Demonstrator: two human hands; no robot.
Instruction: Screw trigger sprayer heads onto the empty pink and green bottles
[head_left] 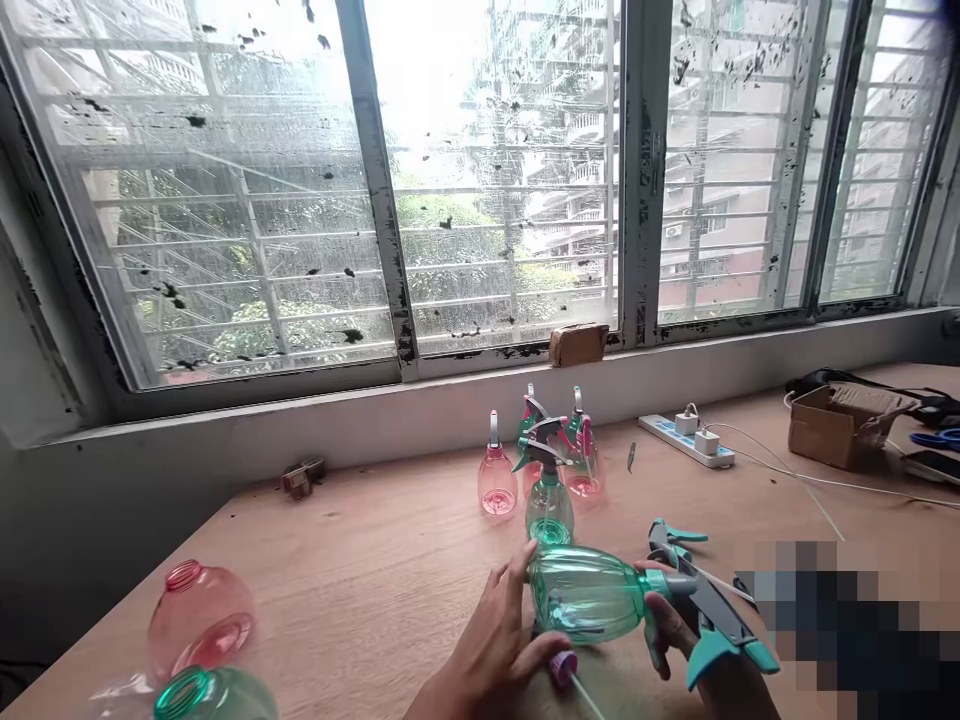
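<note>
A green see-through spray bottle [589,595] lies sideways in front of me, its grey and teal spray head [716,610] pointing right. My left hand [499,625] is closed around the bottle's base end. At the neck, the fingers of my right hand [671,635] are closed about the collar. Just beneath the bottle, a pink collar [564,668] with a white dip tube shows; the rest of that part is hidden. Another spray head [667,540] with teal parts rests on the table behind my right hand.
Fitted green [550,510] and pink spray bottles [498,485] stand grouped near the wall. At left are an open pink bottle [199,620] and an open green one [225,695]. A power strip [686,440], cables and a cardboard box [840,425] occupy the back right.
</note>
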